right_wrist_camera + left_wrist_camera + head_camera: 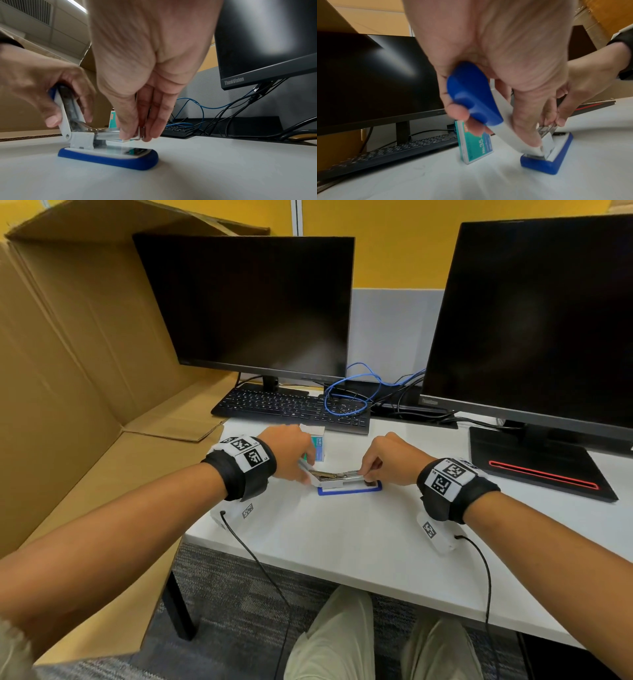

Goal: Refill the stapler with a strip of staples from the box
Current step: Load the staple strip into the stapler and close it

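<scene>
Here the right hand point(150, 75) had its fingertips point(125, 135) pinched together on a short silvery strip of staples point(141, 132), held low in the middle of the right-wrist view, right at the front end of the bright metal staple channel point(106, 133). The strip seemed to lie along the channel, though blur hid whether it had seated. The channel's long axis ran left to right across the head view, its hinge toward the left hand point(289, 453) and its open front toward the right hand, so the right hand was the nearer one to the loading end; by my reading, the coming move turned on sliding the strip along that axis toward the hinge.

The left hand's fingers point(458, 112) were curled round the blue-and-white plastic lid point(476, 97) of the stapler point(346, 482), holding it swung back and tilted up at the left of the hinge. The stapler itself sat on its blue-rimmed base point(109, 158) on the white desk point(342, 542), at the centre of the head view between both hands.

Just above the left hand in that view lay the small teal cardboard staple box point(476, 143). Farther up the frame were a black keyboard point(291, 405) and two dark monitors point(253, 302).
</scene>
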